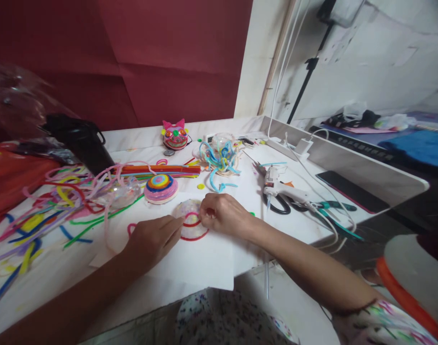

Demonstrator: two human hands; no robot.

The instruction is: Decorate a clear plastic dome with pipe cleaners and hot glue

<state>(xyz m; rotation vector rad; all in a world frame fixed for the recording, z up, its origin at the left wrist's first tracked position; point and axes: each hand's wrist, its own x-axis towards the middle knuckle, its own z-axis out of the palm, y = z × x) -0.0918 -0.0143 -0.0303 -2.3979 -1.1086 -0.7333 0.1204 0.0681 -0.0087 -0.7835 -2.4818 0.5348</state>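
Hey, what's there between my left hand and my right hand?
Between your left hand and right hand lie a translucent dome and curved pink and red strips, as the head view shows.

Creased dark red backdrop (175,62), white tabletop (247,179) with low marbled side panel (380,179), pale wall (369,81) at right

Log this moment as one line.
left hand: at dome; right hand: at dome, fingers curled; red strip: along dome's near rim; paper: under dome; glue gun: right of hands

Left hand (154,239) near right hand (224,214) (curled)
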